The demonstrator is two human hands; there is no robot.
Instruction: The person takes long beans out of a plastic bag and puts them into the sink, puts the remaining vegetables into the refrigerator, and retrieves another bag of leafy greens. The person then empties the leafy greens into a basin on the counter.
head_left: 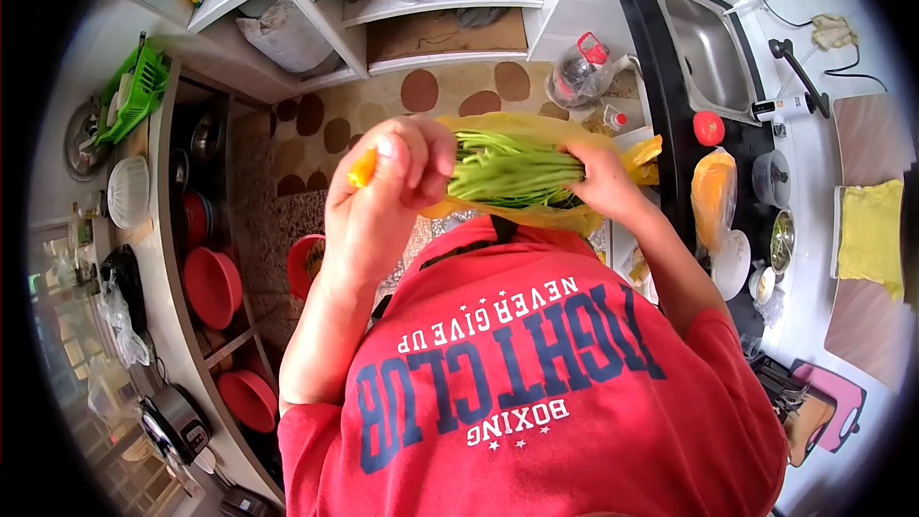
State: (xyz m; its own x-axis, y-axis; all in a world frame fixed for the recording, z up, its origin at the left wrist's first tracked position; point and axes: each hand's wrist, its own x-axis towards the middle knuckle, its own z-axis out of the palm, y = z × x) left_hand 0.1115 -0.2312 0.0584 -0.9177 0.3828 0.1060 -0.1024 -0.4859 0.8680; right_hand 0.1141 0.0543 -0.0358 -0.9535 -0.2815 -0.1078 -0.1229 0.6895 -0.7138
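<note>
Long thin green vegetable stalks (512,168) lie bundled inside an open yellow plastic bag (517,123) in front of my chest. My left hand (397,168) is closed at the bag's left end, gripping part of it; a bit of yellow plastic pokes out beside the thumb. On the right, my right hand (605,179) rests with its fingers at the bag's opening, against the right ends of the stalks. Its fingertips are partly hidden, so its hold is unclear.
Right side: a black-edged counter with a metal sink (708,48), a tomato (708,128) and a bagged orange item (713,196). Left side: shelves with red basins (212,287) and a green rack (136,91). A large clear jug (579,77) stands on the floor ahead.
</note>
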